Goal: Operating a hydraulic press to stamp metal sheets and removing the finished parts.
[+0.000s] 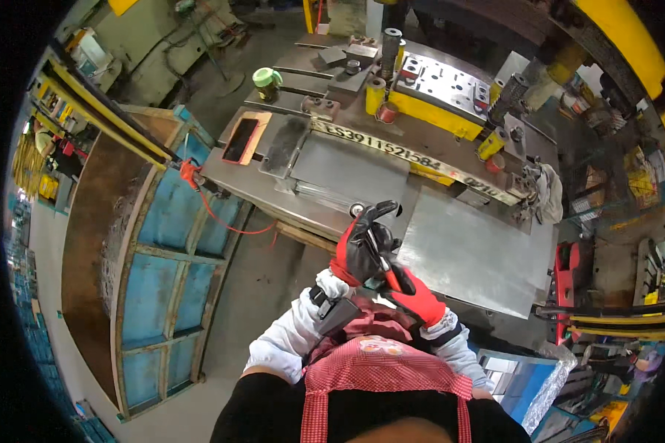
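Observation:
My left hand [362, 248], in a black-palmed red glove, is raised in front of my chest with its fingers curled. What lies inside them is hidden. Close against it, my right hand [417, 294], in a red glove with dark fingers, closes on a slim black-and-red pen-like tool [389, 272]. The tool slants up toward the left palm; its exact kind is unclear. Just beyond the hands is a bare metal sheet [465, 247] lying flat on the right. A second grey plate [351, 164] rests to the left, with a metal roller [321, 193] along its near edge.
A long marked bar [414, 157] crosses behind the plates. Farther back stands a yellow-sided die block [440, 111] with upright posts. A phone [241, 140] and green cup [267, 83] sit at the left. The blue-panelled bin [155, 295] stands left, near a red hose [229, 226].

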Demonstrator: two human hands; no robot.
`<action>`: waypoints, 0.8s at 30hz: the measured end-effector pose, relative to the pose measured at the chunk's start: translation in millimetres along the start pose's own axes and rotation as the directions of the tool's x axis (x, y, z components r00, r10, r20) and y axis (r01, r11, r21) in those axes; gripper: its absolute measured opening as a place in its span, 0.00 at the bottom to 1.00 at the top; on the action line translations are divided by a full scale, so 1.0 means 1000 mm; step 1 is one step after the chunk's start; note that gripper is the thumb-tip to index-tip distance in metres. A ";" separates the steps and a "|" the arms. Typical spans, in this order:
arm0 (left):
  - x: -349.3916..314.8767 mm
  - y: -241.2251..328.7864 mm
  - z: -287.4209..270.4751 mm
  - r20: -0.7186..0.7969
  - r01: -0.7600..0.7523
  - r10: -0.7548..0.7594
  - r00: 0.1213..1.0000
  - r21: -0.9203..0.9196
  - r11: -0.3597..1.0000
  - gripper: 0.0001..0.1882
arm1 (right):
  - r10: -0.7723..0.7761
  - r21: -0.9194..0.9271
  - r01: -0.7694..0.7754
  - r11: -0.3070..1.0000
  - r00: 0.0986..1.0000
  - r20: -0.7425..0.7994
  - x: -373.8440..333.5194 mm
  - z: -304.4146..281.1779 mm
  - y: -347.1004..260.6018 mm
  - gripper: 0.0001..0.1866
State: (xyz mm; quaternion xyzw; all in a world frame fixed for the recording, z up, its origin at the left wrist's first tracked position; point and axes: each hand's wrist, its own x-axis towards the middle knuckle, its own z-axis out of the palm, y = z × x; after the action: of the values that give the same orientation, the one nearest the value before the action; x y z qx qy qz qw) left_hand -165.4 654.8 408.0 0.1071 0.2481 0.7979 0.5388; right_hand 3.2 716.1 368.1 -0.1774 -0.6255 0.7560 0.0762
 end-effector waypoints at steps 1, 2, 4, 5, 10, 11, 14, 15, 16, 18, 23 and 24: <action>0.004 0.002 -0.002 0.023 0.061 -0.060 0.998 -0.063 0.996 0.25 | 0.108 0.071 -0.116 0.991 0.989 0.103 0.004 0.001 0.001 0.35; 0.006 0.003 -0.013 0.010 0.053 -0.053 0.999 0.008 0.999 0.25 | 0.112 0.063 -0.116 0.991 0.992 0.063 0.008 0.004 0.002 0.34; 0.008 0.011 -0.018 0.019 0.137 -0.141 0.990 0.121 0.983 0.26 | 0.029 -0.180 -0.035 0.983 0.999 -0.036 0.016 0.000 0.013 0.34; 0.011 0.011 -0.018 0.007 0.150 -0.155 0.988 0.197 0.969 0.26 | -0.012 -0.315 0.000 0.949 0.999 -0.037 0.020 -0.003 0.007 0.34; 0.016 -0.009 -0.071 0.090 -0.092 0.037 0.995 0.748 0.657 0.24 | 0.049 0.037 -0.043 0.998 0.986 -0.157 0.028 -0.028 0.030 0.17; 0.010 -0.015 -0.099 0.128 -0.158 0.096 0.987 0.873 0.462 0.24 | 0.037 0.086 -0.019 0.996 0.976 -0.214 0.034 -0.032 0.017 0.14; -0.006 0.001 -0.077 -0.163 0.082 -0.003 0.987 0.482 0.872 0.24 | 0.045 0.037 -0.034 0.999 0.942 -0.333 0.049 -0.079 0.011 0.18; -0.015 -0.001 -0.083 -0.176 0.068 0.023 0.984 0.495 0.866 0.24 | -0.021 -0.025 0.013 1.000 0.943 -0.331 0.057 -0.086 0.004 0.20; -0.022 -0.003 -0.090 -0.205 0.109 -0.014 0.979 0.464 0.879 0.24 | 0.021 -0.034 -0.032 0.999 0.959 -0.282 0.063 -0.096 -0.001 0.21; -0.033 -0.007 -0.095 -0.230 0.153 -0.055 0.972 0.436 0.887 0.24 | 0.022 -0.088 -0.042 0.995 0.977 -0.211 0.073 -0.112 -0.004 0.21; -0.023 -0.007 -0.087 -0.243 0.133 -0.025 0.970 0.441 0.888 0.26 | 0.263 -0.071 -0.272 0.960 0.958 -0.116 0.094 -0.131 -0.010 0.15; -0.015 -0.005 -0.085 -0.263 0.100 0.012 0.965 0.406 0.908 0.27 | 0.201 -0.035 -0.207 0.978 0.972 -0.123 0.094 -0.128 -0.015 0.15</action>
State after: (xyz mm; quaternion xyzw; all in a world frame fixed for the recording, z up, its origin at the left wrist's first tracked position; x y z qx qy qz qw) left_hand -192.6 618.9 334.1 0.1082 0.4831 0.7214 0.4843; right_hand -38.4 868.6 346.1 -0.2870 -0.6159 0.7330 0.0310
